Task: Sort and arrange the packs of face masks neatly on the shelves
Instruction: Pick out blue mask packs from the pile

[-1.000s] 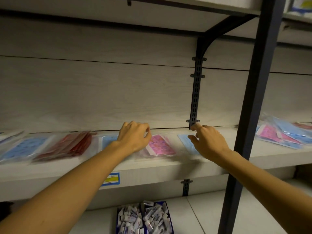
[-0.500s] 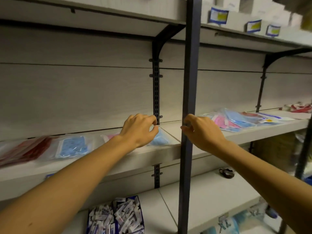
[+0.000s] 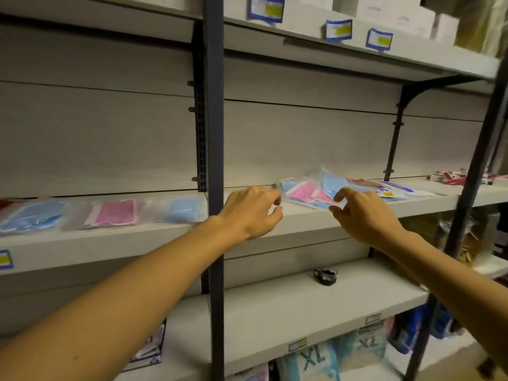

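Grey shelf [image 3: 302, 218] bears a jumbled mask pile [image 3: 310, 192] — left hand [image 3: 251, 213] and right hand [image 3: 360, 213] hover loosely curled, empty.

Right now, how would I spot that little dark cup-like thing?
Find the dark upright post, then drop to the shelf below the one with the mask packs. The small dark cup stands alone there near the back, the only object on that board.

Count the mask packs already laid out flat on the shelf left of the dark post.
3: a blue pack far left, a pink pack in the middle, a blue pack beside the post. More may lie beyond the frame's left edge.
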### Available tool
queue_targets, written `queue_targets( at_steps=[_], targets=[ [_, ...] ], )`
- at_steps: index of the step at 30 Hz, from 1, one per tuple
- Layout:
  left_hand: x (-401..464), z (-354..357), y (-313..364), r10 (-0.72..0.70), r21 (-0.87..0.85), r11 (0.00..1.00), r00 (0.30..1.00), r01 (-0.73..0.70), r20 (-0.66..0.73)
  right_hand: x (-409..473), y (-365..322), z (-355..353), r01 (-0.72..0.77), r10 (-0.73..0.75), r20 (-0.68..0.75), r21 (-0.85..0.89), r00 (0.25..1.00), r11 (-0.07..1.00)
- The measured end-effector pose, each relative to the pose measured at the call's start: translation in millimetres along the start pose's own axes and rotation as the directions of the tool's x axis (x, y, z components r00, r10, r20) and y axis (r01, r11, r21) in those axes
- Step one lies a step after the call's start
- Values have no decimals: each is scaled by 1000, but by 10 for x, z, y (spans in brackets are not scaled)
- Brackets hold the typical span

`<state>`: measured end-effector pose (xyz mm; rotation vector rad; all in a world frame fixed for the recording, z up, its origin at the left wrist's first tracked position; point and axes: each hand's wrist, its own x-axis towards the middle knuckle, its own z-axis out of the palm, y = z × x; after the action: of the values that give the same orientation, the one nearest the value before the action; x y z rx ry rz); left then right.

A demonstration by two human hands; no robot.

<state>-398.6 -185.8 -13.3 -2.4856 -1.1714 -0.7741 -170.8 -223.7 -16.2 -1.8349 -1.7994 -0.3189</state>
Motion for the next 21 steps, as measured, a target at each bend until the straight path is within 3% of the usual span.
queue_targets(
  at_steps=[4, 10, 21],
  targets=[
    [272, 267, 249, -19, 72, 997, 992, 10, 124, -25, 537, -19, -53, 52, 38, 4, 998, 999],
    [829, 744, 422, -72, 90, 994, 980, 56, 187, 174, 1262, 36, -125, 125, 41, -8, 991, 992],
    [2160, 1723, 253, -196, 92, 978, 974, 186, 112, 1326, 2296, 451, -130, 130, 2, -3, 992, 992]
  ],
)
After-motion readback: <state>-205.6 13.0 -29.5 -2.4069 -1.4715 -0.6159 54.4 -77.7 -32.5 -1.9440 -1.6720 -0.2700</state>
